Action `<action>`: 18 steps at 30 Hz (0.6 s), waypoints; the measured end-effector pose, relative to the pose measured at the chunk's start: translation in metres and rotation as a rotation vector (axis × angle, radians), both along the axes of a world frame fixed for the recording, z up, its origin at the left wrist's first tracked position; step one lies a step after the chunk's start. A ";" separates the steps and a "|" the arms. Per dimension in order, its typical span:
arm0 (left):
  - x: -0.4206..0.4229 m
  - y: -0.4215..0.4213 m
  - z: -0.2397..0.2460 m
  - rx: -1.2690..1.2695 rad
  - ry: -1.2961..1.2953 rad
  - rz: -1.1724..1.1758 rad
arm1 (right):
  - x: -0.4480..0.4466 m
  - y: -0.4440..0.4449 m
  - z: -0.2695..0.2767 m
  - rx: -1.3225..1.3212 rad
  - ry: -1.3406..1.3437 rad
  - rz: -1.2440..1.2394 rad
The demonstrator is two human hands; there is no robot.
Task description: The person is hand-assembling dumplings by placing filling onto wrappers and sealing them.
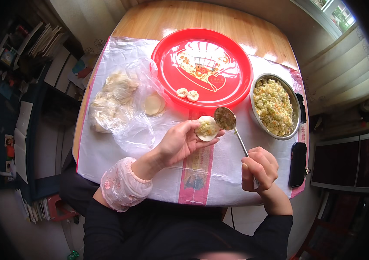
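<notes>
My left hand (181, 139), palm up, holds a round dough wrapper (206, 137) on its fingers, the thumb at the wrapper's edge. A small heap of chopped vegetable filling (207, 127) lies on the wrapper. In my right hand (260, 169) is the handle of a metal spoon (241, 143). The spoon's bowl, with bits of filling in it, is just right of the wrapper. To the right, a steel bowl (254, 112) holds a large mound of filling (273, 105). Two pleated dumplings (187, 94) sit at the near edge of a red round tray (171, 71).
At the left, a clear plastic bag (139, 126) lies by a wrapped pile of dough wrappers (113, 100). Several loose round wrappers (154, 104) are stacked beside it. A black phone (297, 164) rests near the table's right edge. A white plastic sheet (233, 175) covers much of the wooden table (210, 14).
</notes>
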State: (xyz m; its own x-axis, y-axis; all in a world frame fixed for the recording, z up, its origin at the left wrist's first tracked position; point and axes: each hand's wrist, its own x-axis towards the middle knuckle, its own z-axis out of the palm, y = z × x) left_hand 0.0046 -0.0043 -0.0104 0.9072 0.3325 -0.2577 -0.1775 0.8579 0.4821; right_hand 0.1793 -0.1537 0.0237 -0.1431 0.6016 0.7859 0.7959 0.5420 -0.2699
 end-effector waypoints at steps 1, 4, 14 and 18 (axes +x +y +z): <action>0.000 0.000 0.000 0.000 -0.001 0.000 | 0.000 0.000 0.000 -0.005 -0.006 0.012; 0.001 -0.001 0.001 0.006 0.001 -0.011 | 0.000 0.000 0.000 -0.020 -0.009 0.038; 0.000 -0.001 0.002 0.067 0.026 0.002 | -0.001 -0.002 0.002 -0.001 0.004 0.041; 0.000 -0.001 0.004 0.080 0.022 -0.008 | 0.000 -0.002 0.001 -0.008 -0.003 0.048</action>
State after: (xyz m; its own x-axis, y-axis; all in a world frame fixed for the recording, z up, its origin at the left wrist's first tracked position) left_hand 0.0048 -0.0051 -0.0068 0.9042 0.3458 -0.2509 -0.1595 0.8180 0.5526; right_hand 0.1794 -0.1553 0.0246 -0.1741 0.6005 0.7804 0.7697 0.5773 -0.2725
